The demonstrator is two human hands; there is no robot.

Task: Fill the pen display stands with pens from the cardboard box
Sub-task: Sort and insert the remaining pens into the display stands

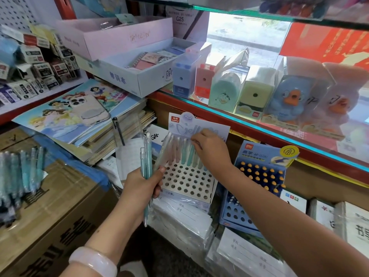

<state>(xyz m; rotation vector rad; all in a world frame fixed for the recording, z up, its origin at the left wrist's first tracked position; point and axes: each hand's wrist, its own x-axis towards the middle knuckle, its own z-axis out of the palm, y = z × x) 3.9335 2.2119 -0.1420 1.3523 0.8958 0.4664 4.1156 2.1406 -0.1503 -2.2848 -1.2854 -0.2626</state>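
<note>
Cardboard box [58,212] occupies lower left of frame. Perforated pen display stand [187,181] sits at centre, back row partly filled. Left hand [142,188], wrist upturned, grips a bundle of pens [146,156] beside the stand. Right hand [211,150] reaches over, fingers pinching a pen in the back row.

Her left hand [142,183] is raised, fingers curled round a bundle it grips; a pale bangle sits on that wrist. The right hand [209,149] reaches forward, fingertips pinching downward.
</note>
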